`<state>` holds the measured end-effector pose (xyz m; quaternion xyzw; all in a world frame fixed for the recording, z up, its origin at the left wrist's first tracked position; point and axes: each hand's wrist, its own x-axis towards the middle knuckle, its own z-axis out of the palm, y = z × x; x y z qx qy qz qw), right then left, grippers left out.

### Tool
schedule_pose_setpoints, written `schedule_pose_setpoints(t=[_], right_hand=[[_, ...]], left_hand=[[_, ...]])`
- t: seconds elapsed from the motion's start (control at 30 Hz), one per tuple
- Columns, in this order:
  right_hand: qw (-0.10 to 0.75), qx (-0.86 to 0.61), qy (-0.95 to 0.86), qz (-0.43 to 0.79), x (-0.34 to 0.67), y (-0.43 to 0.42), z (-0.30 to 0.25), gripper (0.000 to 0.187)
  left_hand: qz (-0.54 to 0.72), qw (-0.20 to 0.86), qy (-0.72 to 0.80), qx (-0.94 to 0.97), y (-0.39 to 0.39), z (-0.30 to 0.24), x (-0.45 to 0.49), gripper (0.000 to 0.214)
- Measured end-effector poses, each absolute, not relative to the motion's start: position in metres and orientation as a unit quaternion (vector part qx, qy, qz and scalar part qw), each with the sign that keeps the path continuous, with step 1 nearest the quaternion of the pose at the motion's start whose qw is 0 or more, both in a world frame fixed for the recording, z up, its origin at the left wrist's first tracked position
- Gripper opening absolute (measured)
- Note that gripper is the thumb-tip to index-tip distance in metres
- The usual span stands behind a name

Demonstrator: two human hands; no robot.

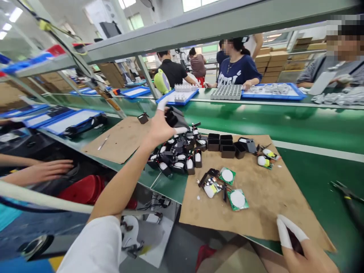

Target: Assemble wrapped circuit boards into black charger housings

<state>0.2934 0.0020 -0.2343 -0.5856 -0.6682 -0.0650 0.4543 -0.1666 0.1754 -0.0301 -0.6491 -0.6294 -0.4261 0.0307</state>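
My left hand (162, 127) is stretched out above a heap of small black housings (178, 155) and is closed on one black housing (174, 117), held up in the air. White cots cover its fingertips. My right hand (298, 246) rests at the near edge of the brown cardboard sheet (264, 197), two cotted fingers pressed together with something dark between them that I cannot make out. Green circuit boards with white discs (237, 199) lie on the cardboard between the hands.
A row of empty black housings (226, 146) stands behind the heap. A green conveyor belt (284, 121) runs across, with blue trays (273, 91) and other people working on the far side. Another person's hand (42, 170) lies at the left. A second cardboard sheet (119, 140) lies left.
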Motion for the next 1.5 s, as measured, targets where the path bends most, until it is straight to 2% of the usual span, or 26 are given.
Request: schedule_pose_setpoints(t=[0.07, 0.17, 0.3, 0.37, 0.5, 0.73, 0.87, 1.0, 1.1, 1.27, 1.43, 1.5], right_hand=[[0.432, -0.570, -0.683, -0.150, 0.289, 0.005, -0.227, 0.018], [0.424, -0.546, -0.703, -0.166, 0.283, 0.007, -0.218, 0.021], [0.446, -0.536, -0.702, -0.145, 0.278, 0.006, -0.216, 0.021], [0.459, -0.533, -0.696, -0.144, 0.278, 0.006, -0.217, 0.020], [0.460, -0.527, -0.700, -0.143, 0.279, 0.005, -0.219, 0.020], [0.457, -0.528, -0.701, -0.146, 0.277, 0.006, -0.215, 0.018], [0.452, -0.522, -0.705, -0.163, 0.276, 0.007, -0.213, 0.015], [0.446, -0.520, -0.708, -0.173, 0.275, 0.006, -0.210, 0.016], [0.437, -0.525, -0.711, -0.164, 0.275, 0.005, -0.209, 0.020], [0.433, -0.543, -0.702, -0.158, 0.275, 0.006, -0.211, 0.022], [0.437, -0.543, -0.700, -0.154, 0.274, 0.006, -0.213, 0.024], [0.433, -0.550, -0.697, -0.156, 0.274, 0.006, -0.213, 0.025]], left_hand=[[-0.372, -0.034, -0.581, -0.723, 0.163, -0.031, -0.115, 0.131], [-0.224, -0.116, -0.567, -0.784, 0.156, -0.043, -0.060, 0.128], [-0.125, -0.064, -0.588, -0.797, 0.164, -0.065, -0.034, 0.126], [-0.105, -0.051, -0.564, -0.817, 0.167, -0.072, -0.034, 0.130], [-0.094, -0.092, -0.525, -0.841, 0.169, -0.084, -0.041, 0.128], [-0.146, -0.128, -0.520, -0.832, 0.169, -0.091, -0.060, 0.127], [-0.216, -0.142, -0.540, -0.801, 0.154, -0.076, -0.069, 0.102], [-0.309, -0.112, -0.550, -0.768, 0.117, -0.063, -0.070, 0.069], [-0.349, -0.075, -0.552, -0.754, 0.096, -0.064, -0.069, 0.054], [-0.264, -0.034, -0.591, -0.761, 0.110, -0.080, -0.073, 0.041], [-0.161, -0.042, -0.559, -0.812, 0.121, -0.096, -0.062, 0.026], [-0.135, -0.015, -0.553, -0.822, 0.120, -0.104, -0.053, 0.022]])
